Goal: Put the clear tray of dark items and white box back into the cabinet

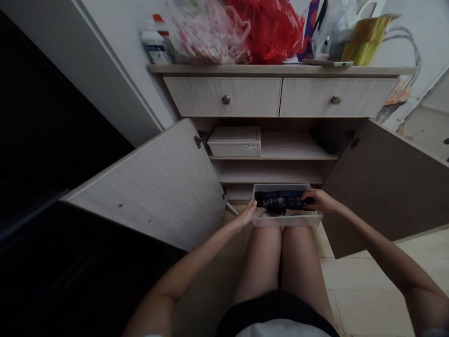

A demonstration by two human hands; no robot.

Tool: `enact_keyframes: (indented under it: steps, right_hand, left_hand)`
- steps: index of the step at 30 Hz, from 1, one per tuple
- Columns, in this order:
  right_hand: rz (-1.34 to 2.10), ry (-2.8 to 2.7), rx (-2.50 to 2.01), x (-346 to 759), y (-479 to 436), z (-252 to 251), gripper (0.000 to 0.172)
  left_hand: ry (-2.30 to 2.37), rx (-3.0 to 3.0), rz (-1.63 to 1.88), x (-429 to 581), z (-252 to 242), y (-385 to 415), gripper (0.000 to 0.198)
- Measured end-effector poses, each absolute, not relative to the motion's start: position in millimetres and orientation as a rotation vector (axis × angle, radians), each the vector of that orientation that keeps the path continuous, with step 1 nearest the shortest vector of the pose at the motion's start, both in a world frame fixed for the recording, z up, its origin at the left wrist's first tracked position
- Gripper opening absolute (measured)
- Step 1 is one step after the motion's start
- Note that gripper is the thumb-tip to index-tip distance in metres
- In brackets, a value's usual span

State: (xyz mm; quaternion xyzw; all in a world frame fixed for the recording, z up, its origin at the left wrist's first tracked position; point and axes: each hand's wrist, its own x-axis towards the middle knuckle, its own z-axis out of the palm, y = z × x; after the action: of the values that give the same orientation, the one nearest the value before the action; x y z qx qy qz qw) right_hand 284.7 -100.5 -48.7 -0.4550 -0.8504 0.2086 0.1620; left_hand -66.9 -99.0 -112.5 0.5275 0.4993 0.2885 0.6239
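Observation:
A translucent plastic box [286, 221] rests on the person's thighs, in front of an open cabinet. Inside it lie dark plaid cloths [277, 203], folded or rolled, side by side. My left hand [247, 213] grips the box's left wall, fingers closed on the edge. Over the box's right end, my right hand [317, 200] has its fingers closed on the dark cloth; the fingertips are partly lost against it.
Both cabinet doors stand open, the left door [157, 187] and the right door [389, 187]. A lidded white box [235, 142] sits on the upper shelf [291, 146]. Plastic bags [268, 32] and a bottle [156, 47] crowd the cabinet top.

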Motion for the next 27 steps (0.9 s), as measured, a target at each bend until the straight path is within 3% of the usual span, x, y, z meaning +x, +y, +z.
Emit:
enact_keyframes:
  steps: [5, 9, 11, 18, 27]
  right_hand:
    - [0.363, -2.625, -1.476, 275.5, -97.1, -50.2, 0.029]
    - [0.484, -2.661, -1.455, 279.0, -75.5, -34.3, 0.026]
    - [0.465, -2.497, -1.522, 289.8, -51.0, -22.0, 0.026]
    - [-0.021, -1.659, -2.166, 357.2, 51.2, 0.4, 0.052]
    - [0.2, -1.424, -2.439, 389.3, 103.8, -16.1, 0.056]
  left_hand:
    - [1.252, 1.204, 0.622, -64.1, -111.0, -97.4, 0.073]
    - [1.246, 1.209, 0.624, -62.0, -109.4, -97.1, 0.067]
    - [1.227, 1.21, 0.653, -62.2, -111.4, -96.9, 0.067]
    - [1.169, 1.165, 0.676, -62.0, -117.4, -93.5, 0.069]
    - [1.112, 1.122, 0.709, -65.6, -120.9, -91.9, 0.073]
